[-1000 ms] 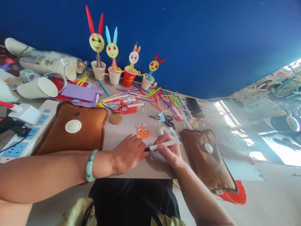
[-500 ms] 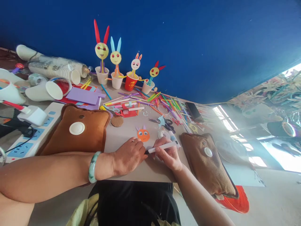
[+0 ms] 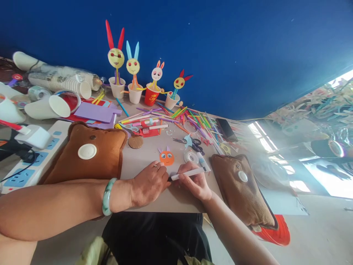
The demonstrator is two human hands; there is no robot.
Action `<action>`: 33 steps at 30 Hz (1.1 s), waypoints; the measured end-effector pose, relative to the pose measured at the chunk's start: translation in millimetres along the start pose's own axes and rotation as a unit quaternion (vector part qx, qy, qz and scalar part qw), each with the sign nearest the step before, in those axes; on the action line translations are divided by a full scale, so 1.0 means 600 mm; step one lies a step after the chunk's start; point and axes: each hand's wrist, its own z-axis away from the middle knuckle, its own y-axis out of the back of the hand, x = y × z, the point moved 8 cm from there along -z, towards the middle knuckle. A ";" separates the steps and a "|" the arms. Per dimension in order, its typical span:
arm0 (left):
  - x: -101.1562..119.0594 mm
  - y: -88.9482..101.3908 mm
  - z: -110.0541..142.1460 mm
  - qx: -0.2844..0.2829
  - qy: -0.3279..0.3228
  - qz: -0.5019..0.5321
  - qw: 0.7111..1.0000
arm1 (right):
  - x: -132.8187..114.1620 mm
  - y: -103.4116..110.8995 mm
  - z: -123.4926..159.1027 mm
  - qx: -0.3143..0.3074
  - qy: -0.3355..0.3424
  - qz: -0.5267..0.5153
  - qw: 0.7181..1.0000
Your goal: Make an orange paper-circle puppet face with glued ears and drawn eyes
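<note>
My right hand (image 3: 194, 180) grips a white marker (image 3: 189, 173), its dark end pointing left toward my other fingers. Curled fingers close my left hand (image 3: 150, 184), which rests at the table's front edge beside the marker's dark end. Whatever those fingers hold, if anything, is hidden. Just beyond both hands lies an orange paper face (image 3: 167, 158) with drawn eyes, a small mouth and purple ears. A roll of clear tape (image 3: 191, 157) sits right behind my right hand, near black-handled scissors (image 3: 196, 144).
Brown cushion-like warmers lie left (image 3: 95, 154) and right (image 3: 242, 187). Behind are scattered coloured sticks (image 3: 182, 112), a dark phone (image 3: 226, 129) and several cups with paper rabbit figures, including a red cup (image 3: 152, 95). A power strip (image 3: 38, 158) with plugged-in chargers is at left.
The whole view has shifted slightly. My hands stay close together around the marker, which is tilted a little flatter; nothing else has visibly moved.
</note>
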 end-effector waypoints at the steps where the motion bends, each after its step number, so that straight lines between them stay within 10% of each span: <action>1: 0.000 0.000 0.000 -0.002 0.000 0.002 1.000 | 0.000 -0.001 0.000 -0.002 -0.002 0.001 1.000; 33: -0.005 0.015 -0.003 -0.007 0.004 0.035 0.999 | 0.023 0.012 0.001 0.066 0.003 -0.002 0.998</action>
